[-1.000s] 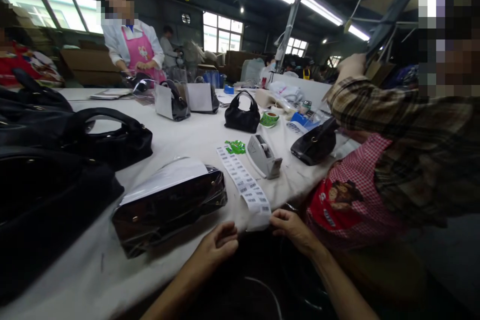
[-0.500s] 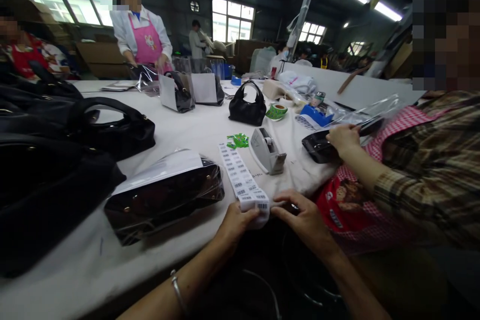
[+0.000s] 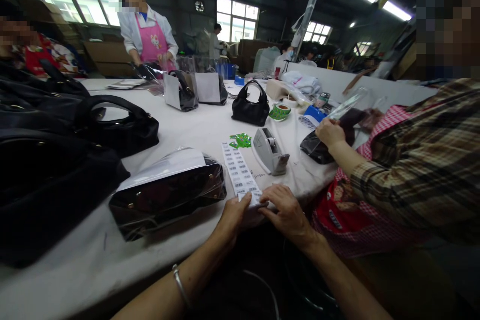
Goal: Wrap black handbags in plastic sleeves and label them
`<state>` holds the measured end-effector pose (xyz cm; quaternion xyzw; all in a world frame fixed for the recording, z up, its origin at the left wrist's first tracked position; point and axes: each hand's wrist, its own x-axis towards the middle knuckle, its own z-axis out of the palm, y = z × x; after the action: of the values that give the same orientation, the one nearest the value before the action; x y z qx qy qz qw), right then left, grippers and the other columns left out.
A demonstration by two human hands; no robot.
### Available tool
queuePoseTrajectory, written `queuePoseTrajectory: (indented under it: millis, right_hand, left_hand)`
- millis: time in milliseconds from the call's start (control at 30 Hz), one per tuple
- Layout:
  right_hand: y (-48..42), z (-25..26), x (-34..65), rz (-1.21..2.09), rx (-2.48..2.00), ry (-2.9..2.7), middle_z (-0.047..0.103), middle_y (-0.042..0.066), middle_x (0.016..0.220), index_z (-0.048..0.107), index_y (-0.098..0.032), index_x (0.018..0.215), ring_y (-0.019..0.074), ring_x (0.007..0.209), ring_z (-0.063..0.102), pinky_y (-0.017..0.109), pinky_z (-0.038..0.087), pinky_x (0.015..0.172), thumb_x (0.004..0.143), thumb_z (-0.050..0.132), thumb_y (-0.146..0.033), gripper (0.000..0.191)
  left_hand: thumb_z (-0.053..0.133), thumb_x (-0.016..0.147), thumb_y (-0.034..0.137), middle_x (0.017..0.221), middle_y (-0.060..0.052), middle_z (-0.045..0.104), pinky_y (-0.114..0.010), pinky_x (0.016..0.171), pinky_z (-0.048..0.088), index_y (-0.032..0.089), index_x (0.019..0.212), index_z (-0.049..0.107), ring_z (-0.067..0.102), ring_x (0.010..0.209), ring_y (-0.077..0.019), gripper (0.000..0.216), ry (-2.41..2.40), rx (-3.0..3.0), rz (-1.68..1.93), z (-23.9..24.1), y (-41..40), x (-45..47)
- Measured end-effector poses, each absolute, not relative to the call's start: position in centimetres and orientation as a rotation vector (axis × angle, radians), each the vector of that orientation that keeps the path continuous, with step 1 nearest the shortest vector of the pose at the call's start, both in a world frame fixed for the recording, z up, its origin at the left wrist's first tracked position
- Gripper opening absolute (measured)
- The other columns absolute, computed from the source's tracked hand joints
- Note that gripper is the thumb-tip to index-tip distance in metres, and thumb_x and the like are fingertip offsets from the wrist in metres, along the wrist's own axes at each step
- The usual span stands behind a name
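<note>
A long strip of barcode labels [image 3: 240, 172] lies on the white-covered table, its near end bent over the front edge. My left hand [image 3: 233, 214] pinches that end between thumb and fingers. From the other side, my right hand [image 3: 285, 210] grips the strip's right corner with thumb and forefinger. Just beyond the strip stands a grey tape dispenser [image 3: 270, 152]. Green wrappers [image 3: 241, 140] lie at the strip's far end. To the left, a black handbag in a clear plastic bag [image 3: 172, 197] lies on its side with a white sheet [image 3: 163, 167] on it.
Several black handbags [image 3: 123, 125] are heaped at the left. Another handbag [image 3: 250, 107] stands mid-table beside a green tape roll [image 3: 279, 111]. At right, a co-worker's hand [image 3: 330, 135] handles a bagged bag. Across the table stands a person in a pink apron [image 3: 153, 42].
My hands have drawn closer together and slightly up at the strip's near end, which now shows less curl. The co-worker's hand at right has shifted left, raising the plastic.
</note>
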<state>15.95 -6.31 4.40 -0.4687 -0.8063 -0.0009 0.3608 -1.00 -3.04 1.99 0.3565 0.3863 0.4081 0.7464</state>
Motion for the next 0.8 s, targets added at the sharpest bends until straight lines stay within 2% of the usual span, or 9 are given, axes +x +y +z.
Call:
queuePoseTrajectory:
  millis: [167,367,567,667,800]
  right_hand:
    - [-6.6,4.3,15.4,-0.16,-1.173,-2.146,0.068,0.002,0.085,0.059,-0.023,0.087,0.02,0.089,0.062,0.044,0.042,0.099,0.091,0.061,-0.012,0.012]
    - [-7.0,4.6,15.2,-0.272,-1.127,-2.181,0.069,0.0,0.08,0.063,-0.024,0.089,0.0159,0.081,0.064,0.043,0.043,0.102,0.093,0.056,-0.01,0.016]
    - [-7.4,4.2,16.0,-0.391,-0.985,-2.168,0.072,0.007,0.106,0.067,-0.024,0.1,0.0213,0.103,0.066,0.046,0.043,0.105,0.086,0.065,-0.006,0.022]
    - [-7.5,4.4,16.2,-0.365,-0.953,-2.129,0.071,0.007,0.11,0.069,-0.024,0.1,0.0229,0.107,0.064,0.045,0.043,0.106,0.085,0.067,-0.007,0.023]
    - [-6.0,7.0,14.7,-0.146,-1.018,-1.872,0.071,0.005,0.108,0.07,-0.027,0.092,0.0237,0.107,0.063,0.041,0.048,0.099,0.087,0.069,-0.018,0.01]
  left_hand:
    - [0.083,0.067,0.045,0.1,-0.017,0.077,-0.037,0.088,0.051,0.006,0.105,0.073,0.069,0.098,-0.0322,0.056,0.814,0.729,0.956,1.7,-2.8,-0.3]
    - [0.084,0.065,0.04,0.092,-0.015,0.077,-0.036,0.085,0.05,0.007,0.095,0.073,0.069,0.089,-0.0296,0.046,0.812,0.68,0.986,1.3,-2.6,-0.1]
    - [0.083,0.064,0.043,0.095,-0.016,0.077,-0.038,0.09,0.05,0.007,0.097,0.073,0.07,0.093,-0.0307,0.05,0.767,0.594,0.983,0.8,-2.1,0.1]
    - [0.082,0.067,0.044,0.098,-0.017,0.076,-0.04,0.091,0.051,0.009,0.1,0.073,0.07,0.097,-0.0325,0.05,0.743,0.556,0.983,0.8,-1.8,0.1]
    - [0.081,0.067,0.042,0.104,-0.019,0.075,-0.042,0.094,0.049,0.01,0.1,0.073,0.069,0.101,-0.0341,0.047,0.686,0.553,0.985,1.2,-1.7,0.0]
